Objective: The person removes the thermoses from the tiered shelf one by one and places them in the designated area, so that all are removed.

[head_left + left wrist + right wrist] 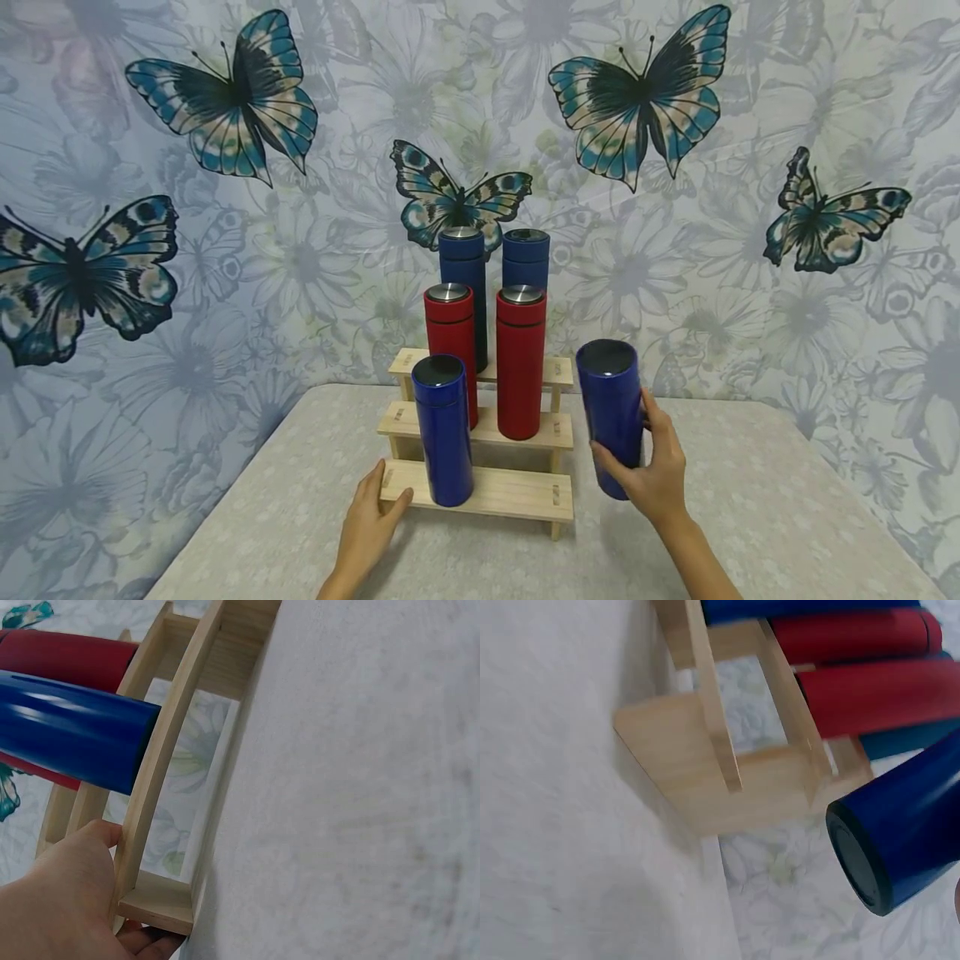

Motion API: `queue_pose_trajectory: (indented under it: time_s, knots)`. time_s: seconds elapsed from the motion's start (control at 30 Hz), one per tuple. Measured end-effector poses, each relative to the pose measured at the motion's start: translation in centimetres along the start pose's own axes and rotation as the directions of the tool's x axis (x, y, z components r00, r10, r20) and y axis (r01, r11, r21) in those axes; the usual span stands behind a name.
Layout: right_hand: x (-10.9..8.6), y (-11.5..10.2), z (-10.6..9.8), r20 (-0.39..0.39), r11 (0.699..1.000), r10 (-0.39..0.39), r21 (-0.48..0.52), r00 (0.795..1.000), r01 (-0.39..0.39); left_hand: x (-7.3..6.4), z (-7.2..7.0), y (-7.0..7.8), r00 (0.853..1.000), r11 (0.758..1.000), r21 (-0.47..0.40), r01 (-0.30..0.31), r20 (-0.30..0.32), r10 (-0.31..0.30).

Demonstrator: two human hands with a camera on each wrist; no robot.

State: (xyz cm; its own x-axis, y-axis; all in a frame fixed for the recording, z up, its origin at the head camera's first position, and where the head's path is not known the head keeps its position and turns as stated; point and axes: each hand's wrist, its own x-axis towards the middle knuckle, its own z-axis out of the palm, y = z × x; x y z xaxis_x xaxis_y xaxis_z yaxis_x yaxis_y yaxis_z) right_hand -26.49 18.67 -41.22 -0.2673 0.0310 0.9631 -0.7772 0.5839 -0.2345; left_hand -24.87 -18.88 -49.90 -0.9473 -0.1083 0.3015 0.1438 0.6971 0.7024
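My right hand (pixel 658 477) holds a glossy blue thermos bottle (pixel 611 408) with a black top, to the right of a three-step wooden stand (pixel 517 495). In the right wrist view the dark base of this bottle (pixel 907 817) is tilted and clear of the table. My left hand (pixel 367 521) grips the left end of the lowest step, thumb on top and fingers round the end. A matching blue thermos (pixel 444 446) stands left of centre on that step. Two red thermoses (pixel 520 375) with steel lids stand on the middle step.
Two darker blue thermoses (pixel 462 271) stand on the top step, partly hidden by the red ones. The stand rests on a table with a pale patterned cloth (pixel 750 500). Behind it hangs a floral backdrop (pixel 337 275) with large butterflies.
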Motion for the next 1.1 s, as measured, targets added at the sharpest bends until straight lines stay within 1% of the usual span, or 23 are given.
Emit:
queue_pose_trajectory:
  time_s: [0.07,0.13,0.17,0.23,0.33,0.4,0.53,0.6,0.67,0.83,0.97,1.03,1.1]
  knots:
    - [0.6,0.4,0.0,-0.032,0.997,0.075,0.007,0.997,-0.075,0.0,0.0,0.0,1.0,1.0,0.001,0.003,0.002,-0.003]
    - [1.4,0.5,0.1,-0.057,0.986,0.164,0.034,0.985,-0.162,0.0,0.0,-0.1,1.0,1.0,0.002,0.008,0.003,-0.008]
    - [1.8,0.5,0.1,-0.068,0.977,0.211,0.04,0.975,-0.209,0.0,0.0,-0.1,1.0,1.0,0.002,0.012,0.002,-0.012]
    - [2.5,0.6,0.3,-0.077,0.952,0.306,0.044,0.949,-0.303,0.1,0.1,-0.2,1.0,1.0,0.002,0.018,0.002,-0.018]
    - [3.0,1.8,0.8,-0.079,0.915,0.403,0.057,0.912,-0.4,0.1,0.1,-0.3,1.0,1.0,0.002,0.026,0.005,-0.026]
    - [2.6,3.5,1.3,-0.081,0.902,0.43,0.072,0.899,-0.425,0.2,0.1,-0.5,1.0,1.0,0.002,0.026,0.007,-0.026]
    - [1.6,6.7,2.6,-0.092,0.892,0.452,0.077,0.887,-0.446,0.1,0.1,-0.5,1.0,1.0,0.001,0.027,0.009,-0.027]
    - [1.0,7.7,3.1,-0.095,0.885,0.466,0.064,0.88,-0.462,0.1,0.1,-0.4,1.0,1.0,-0.007,0.021,0.007,-0.021]
    - [0.6,8.1,3.7,-0.1,0.874,0.486,0.054,0.868,-0.483,0.0,0.1,-0.4,1.0,1.0,-0.006,0.009,-0.004,-0.009]
    - [-0.5,8.7,4.9,-0.088,0.833,0.553,0.049,0.828,-0.551,-0.1,0.0,-0.1,1.0,1.0,-0.009,-0.001,-0.015,0.001]
    - [-1.4,9.0,5.4,-0.07,0.818,0.575,0.027,0.815,-0.575,-0.1,-0.1,0.0,1.0,1.0,-0.01,0.011,0.006,-0.011]
    - [-1.9,9.2,5.5,-0.068,0.814,0.58,0.005,0.812,-0.581,-0.1,-0.1,0.0,1.0,1.0,-0.009,0.014,0.014,-0.014]
    - [-2.4,9.4,5.6,-0.066,0.804,0.592,-0.021,0.804,-0.594,-0.2,-0.2,-0.1,1.0,1.0,-0.006,0.012,0.016,-0.012]
